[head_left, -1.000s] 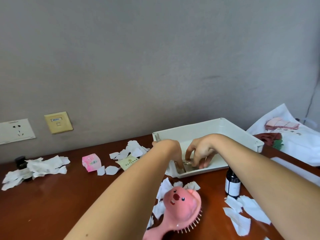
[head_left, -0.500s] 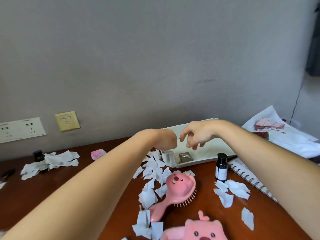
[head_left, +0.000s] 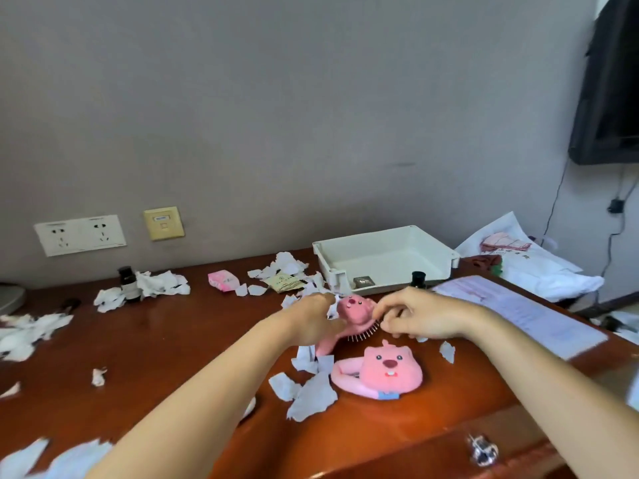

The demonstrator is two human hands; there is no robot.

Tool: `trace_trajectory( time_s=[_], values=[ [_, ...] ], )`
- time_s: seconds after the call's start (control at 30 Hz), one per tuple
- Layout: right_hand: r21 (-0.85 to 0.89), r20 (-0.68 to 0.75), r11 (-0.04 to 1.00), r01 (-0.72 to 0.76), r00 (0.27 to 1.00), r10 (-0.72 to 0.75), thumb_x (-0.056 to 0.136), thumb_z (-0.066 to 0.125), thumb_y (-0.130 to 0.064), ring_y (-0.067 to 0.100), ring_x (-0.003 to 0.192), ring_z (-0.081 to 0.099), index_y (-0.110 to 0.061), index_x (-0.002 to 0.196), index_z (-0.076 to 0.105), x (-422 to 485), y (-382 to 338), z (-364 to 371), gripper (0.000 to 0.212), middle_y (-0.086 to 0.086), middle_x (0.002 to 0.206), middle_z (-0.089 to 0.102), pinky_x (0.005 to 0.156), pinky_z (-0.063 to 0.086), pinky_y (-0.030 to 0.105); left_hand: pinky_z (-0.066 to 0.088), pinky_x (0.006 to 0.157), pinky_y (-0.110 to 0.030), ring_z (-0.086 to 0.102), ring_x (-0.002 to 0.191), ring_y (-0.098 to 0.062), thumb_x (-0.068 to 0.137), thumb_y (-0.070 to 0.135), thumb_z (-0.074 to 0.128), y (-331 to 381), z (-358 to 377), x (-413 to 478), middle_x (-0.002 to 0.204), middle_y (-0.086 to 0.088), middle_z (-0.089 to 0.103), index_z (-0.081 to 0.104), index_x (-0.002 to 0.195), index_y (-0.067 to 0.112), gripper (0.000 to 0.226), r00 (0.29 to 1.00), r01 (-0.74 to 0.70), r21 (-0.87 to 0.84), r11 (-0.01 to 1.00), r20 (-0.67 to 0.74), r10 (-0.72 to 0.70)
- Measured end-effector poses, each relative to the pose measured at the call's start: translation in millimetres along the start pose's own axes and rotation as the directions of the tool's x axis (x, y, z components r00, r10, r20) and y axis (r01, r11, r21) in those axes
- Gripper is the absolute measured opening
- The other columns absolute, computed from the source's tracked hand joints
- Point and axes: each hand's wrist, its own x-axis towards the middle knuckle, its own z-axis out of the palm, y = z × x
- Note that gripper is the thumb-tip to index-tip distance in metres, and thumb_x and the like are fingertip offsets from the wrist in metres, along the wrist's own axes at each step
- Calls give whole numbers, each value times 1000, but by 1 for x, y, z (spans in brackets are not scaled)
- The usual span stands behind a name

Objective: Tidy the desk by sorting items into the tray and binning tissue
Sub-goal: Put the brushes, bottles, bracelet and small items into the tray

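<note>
A white tray (head_left: pixel 380 236) stands at the back of the brown desk (head_left: pixel 173 340), with a small dark square packet (head_left: pixel 363 281) inside it. In front of it lies a pink animal-faced hairbrush (head_left: pixel 354 310). My left hand (head_left: pixel 311 319) is closed around its handle. My right hand (head_left: pixel 422 318) has its fingertips pinched on the bristle edge of the brush head. Torn white tissue scraps (head_left: pixel 311 395) lie below the brush, others at the left (head_left: pixel 155 285) and far left (head_left: pixel 27 330). A pink plush beaver (head_left: pixel 390 369) lies just in front of my hands.
A dark bottle (head_left: pixel 418 279) stands against the tray's front. A second dark bottle (head_left: pixel 126 281), a pink packet (head_left: pixel 224 281) and a beige sachet (head_left: pixel 285 282) sit near the wall. A notebook (head_left: pixel 518 312) and a white bag (head_left: pixel 529 267) are at the right.
Both hands have come out of the tray and back toward me, down onto the pink hairbrush. The view has widened and the plush beaver now shows fully.
</note>
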Motion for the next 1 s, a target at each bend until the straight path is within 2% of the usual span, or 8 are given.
trace_trajectory(
  time_s=[0.1, 0.2, 0.4, 0.53, 0.67, 0.73, 0.83, 1.0],
  values=[
    [26, -88, 999, 27, 996, -25, 90, 60, -25, 13, 98, 63, -23, 105, 65, -13, 5, 24, 16, -7, 96, 65, 92, 50, 30, 46, 87, -38, 56, 101, -28, 95, 36, 47, -11, 26, -8, 120, -14, 59, 53, 116, 3, 40, 990, 41, -112, 993, -131, -55],
    [29, -109, 999, 41, 993, -38, 87, 63, -31, 9, 107, 59, -26, 114, 62, -22, 6, 41, 27, -6, 113, 63, 99, 46, 30, 49, 84, -41, 60, 97, -31, 94, 38, 47, -13, 49, -16, 108, -11, 63, 57, 110, 7, 36, 974, 43, -158, 987, -212, -76],
    [-50, -170, 999, -21, 985, 13, 83, 63, -39, 13, 112, 55, -31, 130, 52, -30, 6, 59, 48, -7, 128, 56, 94, 47, 30, 33, 87, -35, 58, 103, -27, 96, 40, 41, -14, 61, -17, 105, -5, 67, 59, 108, 16, 32, 957, 101, -73, 992, -265, -117],
    [-145, -306, 984, -105, 950, 56, 83, 62, -47, 16, 105, 55, -35, 124, 54, -38, 12, 64, 43, -7, 117, 61, 91, 47, 34, 27, 91, -35, 58, 103, -22, 94, 42, 44, -15, 56, -9, 107, -1, 67, 60, 112, 18, 34, 960, 155, -45, 987, -227, -161],
    [43, -511, 998, -51, 857, 66, 82, 67, -37, 11, 97, 54, -31, 116, 58, -48, 21, 83, 36, -13, 105, 60, 86, 43, 29, 31, 90, -36, 59, 94, -21, 92, 43, 48, -14, 48, 3, 93, -1, 65, 62, 103, 15, 33, 967, 183, -68, 981, -167, -192],
    [49, -593, 998, -30, 803, 53, 82, 68, -38, 7, 97, 53, -30, 115, 57, -50, 23, 91, 36, -19, 104, 57, 86, 42, 29, 32, 87, -35, 57, 87, -20, 91, 44, 49, -12, 45, 8, 86, -1, 62, 64, 99, 14, 34, 966, 190, -59, 980, -165, -197],
    [45, -614, 999, -26, 788, 48, 82, 67, -38, 8, 98, 54, -29, 114, 58, -47, 26, 92, 35, -20, 103, 56, 86, 42, 30, 32, 84, -34, 54, 83, -20, 91, 42, 51, -9, 45, 11, 83, -1, 61, 64, 91, 15, 31, 969, 183, -50, 982, -159, -189],
    [106, -610, 994, -12, 789, 74, 81, 69, -35, 8, 98, 53, -29, 112, 57, -45, 28, 91, 34, -17, 105, 58, 84, 43, 28, 33, 76, -30, 50, 78, -27, 88, 25, 49, 3, 47, 16, 71, -1, 51, 50, 70, 17, 19, 989, 134, 5, 991, -57, -134]
  ],
)
